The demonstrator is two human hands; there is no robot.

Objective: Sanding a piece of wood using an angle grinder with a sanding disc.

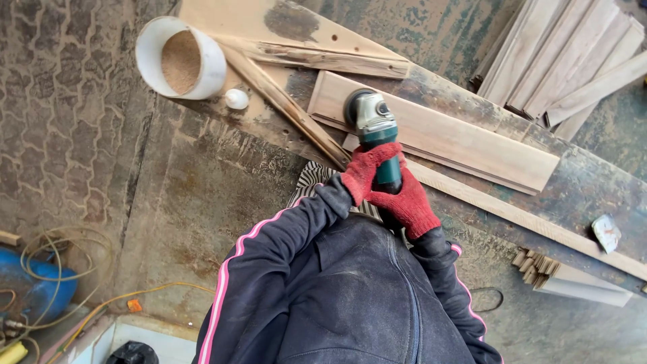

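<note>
Both my red-gloved hands, left hand (364, 172) and right hand (408, 202), close tightly around the green angle grinder (374, 128), its disc resting on the pale wooden board (458, 138).

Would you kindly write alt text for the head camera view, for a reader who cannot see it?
Both hands, left hand and right hand in red gloves, grip a green angle grinder pressed against a pale wooden board on a worn workbench. A white pipe section lies upper left.

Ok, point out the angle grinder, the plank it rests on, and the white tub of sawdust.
angle grinder (371, 116), head view, on its grey metal head.
plank (465, 138), head view, on its bare top face.
white tub (214, 62), head view, on its right rim.
</note>
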